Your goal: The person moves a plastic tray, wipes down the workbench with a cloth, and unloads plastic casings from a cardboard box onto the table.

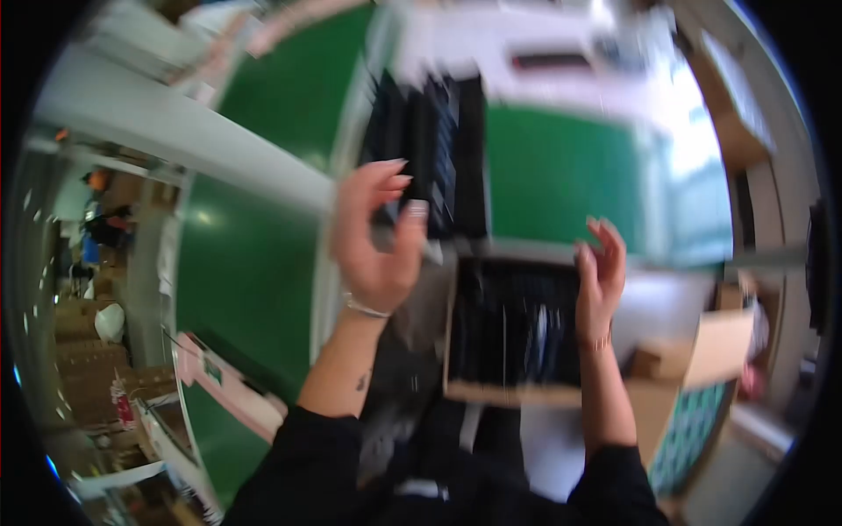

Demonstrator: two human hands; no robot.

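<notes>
My left hand [377, 232] is raised with thumb and fingers apart, holding nothing. Just beyond its fingertips stands a row of black flat pieces [443, 153] on the green work surface; blur hides their exact kind. My right hand [602, 276] hovers at the right side of an open cardboard box [513, 394], its fingers curved and apart with nothing between them. Upright dark items [517, 324] are packed side by side in that box, too smeared to name. The box sits close in front of my body.
A green mat [561, 171] covers the bench ahead, with a dark red-edged object [551, 61] behind it. A grey-white beam [202, 127] crosses at the left above another green surface [250, 254]. At the right is a brown carton [662, 359] with a raised flap.
</notes>
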